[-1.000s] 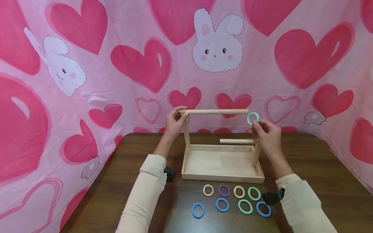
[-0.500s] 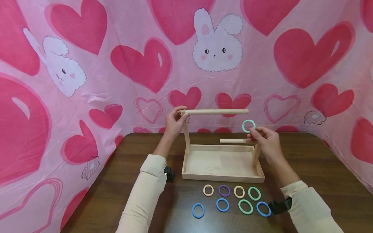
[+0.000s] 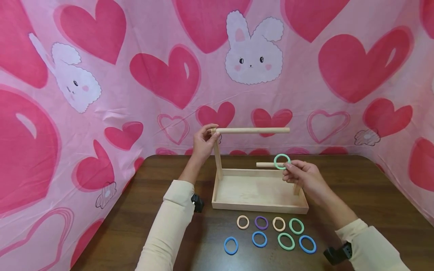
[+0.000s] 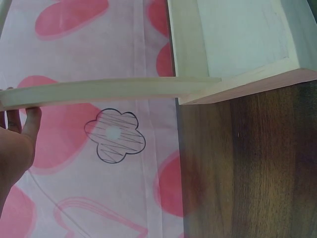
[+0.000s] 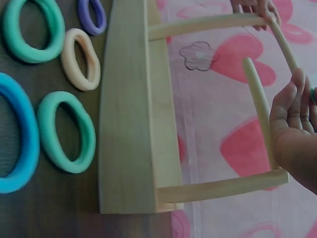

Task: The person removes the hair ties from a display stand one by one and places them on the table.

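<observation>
In the head view my left hand [image 3: 203, 143] grips the top of the tall left post [image 3: 217, 160] of a wooden stand, where the upper rod [image 3: 254, 130] joins it. The left wrist view shows its fingers on the post's end. My right hand [image 3: 305, 177] pinches a green ring [image 3: 282, 154] between thumb and fingers. The ring is upright and overlaps the lower rod [image 3: 264, 165], right of that rod's free end. Behind the right hand is the shorter right post [image 3: 296, 189], partly hidden. Both rods carry no rings.
The stand's shallow wooden tray [image 3: 257, 207] sits on the brown table [image 3: 169, 233]. Several rings lie before it, among them a purple ring [image 3: 256, 223], a blue ring [image 3: 225, 245] and a beige ring [image 3: 238, 222]. A pink heart-print cloth [image 3: 210, 90] hangs behind.
My right hand has brought the green ring down and to the left, from beside the upper rod's free end to the lower rod. The left hand stays on the post.
</observation>
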Action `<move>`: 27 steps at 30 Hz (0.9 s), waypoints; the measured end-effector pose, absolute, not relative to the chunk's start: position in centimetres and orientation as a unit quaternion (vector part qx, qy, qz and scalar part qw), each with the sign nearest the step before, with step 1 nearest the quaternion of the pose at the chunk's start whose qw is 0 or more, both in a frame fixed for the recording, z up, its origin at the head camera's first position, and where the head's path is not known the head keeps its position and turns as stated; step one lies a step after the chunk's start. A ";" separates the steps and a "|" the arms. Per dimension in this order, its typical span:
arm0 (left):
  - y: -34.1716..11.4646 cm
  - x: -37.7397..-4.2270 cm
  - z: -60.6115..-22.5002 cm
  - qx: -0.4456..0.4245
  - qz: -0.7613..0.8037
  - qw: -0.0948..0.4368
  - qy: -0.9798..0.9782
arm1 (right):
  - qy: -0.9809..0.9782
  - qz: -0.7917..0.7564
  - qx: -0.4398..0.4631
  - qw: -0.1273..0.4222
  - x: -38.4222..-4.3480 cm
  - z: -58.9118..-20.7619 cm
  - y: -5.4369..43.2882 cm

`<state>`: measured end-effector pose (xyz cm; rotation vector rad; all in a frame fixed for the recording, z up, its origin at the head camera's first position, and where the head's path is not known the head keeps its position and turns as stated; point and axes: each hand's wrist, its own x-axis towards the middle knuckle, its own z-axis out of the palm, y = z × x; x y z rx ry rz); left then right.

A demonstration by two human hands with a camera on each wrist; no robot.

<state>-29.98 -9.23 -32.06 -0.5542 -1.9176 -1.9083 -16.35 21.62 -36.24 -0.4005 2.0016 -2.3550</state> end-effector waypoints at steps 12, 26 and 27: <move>-8.9 -30.3 -32.0 -0.190 -0.678 0.190 -0.684 | 0.600 -0.742 -0.181 0.238 -15.8 -38.0 21.1; -8.9 -30.5 -32.3 -0.197 -0.681 0.196 -0.678 | 0.578 -0.666 -0.195 0.430 -13.0 -41.7 20.4; -9.0 -30.5 -32.3 -0.197 -0.681 0.197 -0.678 | 0.573 -0.662 -0.194 0.442 -12.7 -41.9 20.4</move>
